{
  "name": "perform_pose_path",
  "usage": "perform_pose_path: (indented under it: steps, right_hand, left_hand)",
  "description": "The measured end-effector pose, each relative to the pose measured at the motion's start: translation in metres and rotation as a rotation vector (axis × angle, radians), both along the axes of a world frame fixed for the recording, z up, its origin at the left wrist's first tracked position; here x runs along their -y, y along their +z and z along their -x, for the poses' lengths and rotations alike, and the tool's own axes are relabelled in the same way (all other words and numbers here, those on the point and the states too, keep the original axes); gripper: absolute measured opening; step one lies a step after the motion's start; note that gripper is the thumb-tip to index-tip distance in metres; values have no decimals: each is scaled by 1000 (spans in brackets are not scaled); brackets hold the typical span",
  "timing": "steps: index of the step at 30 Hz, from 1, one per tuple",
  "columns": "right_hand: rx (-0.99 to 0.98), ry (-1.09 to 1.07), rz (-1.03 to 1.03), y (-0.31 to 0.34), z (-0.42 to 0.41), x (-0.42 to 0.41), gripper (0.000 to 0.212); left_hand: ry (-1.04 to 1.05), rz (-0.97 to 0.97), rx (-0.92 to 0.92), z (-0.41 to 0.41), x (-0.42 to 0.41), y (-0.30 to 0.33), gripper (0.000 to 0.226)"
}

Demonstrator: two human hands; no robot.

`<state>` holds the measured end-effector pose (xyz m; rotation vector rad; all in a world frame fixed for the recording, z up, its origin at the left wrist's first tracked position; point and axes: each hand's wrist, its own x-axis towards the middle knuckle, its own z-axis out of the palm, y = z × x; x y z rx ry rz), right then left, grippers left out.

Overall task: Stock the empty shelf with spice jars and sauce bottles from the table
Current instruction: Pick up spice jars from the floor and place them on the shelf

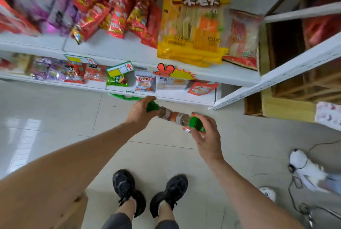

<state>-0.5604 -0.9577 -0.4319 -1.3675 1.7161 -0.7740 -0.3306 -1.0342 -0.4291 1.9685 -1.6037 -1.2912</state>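
My left hand (141, 111) grips the green cap of a clear spice jar (163, 113) that lies sideways in the air. My right hand (207, 137) holds a second spice jar (184, 120) by its green cap, with an orange label showing. The two jars meet end to end between my hands, above the floor in front of the lowest shelf (171, 96). My fingers hide part of each cap.
White shelving (114, 48) ahead carries snack bags on its upper tiers and small packets below. A second white rack (299, 66) with cardboard boxes stands to the right. Another person's white shoes (304, 166) are at the right. A wooden edge (73, 210) shows bottom left.
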Motion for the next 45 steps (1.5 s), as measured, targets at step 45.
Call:
perform_pose_path:
  steps: [45]
  right_hand:
    - [-500, 586, 397, 493, -232, 269, 22]
  left_hand:
    - [-105, 561, 188, -208, 189, 464, 42]
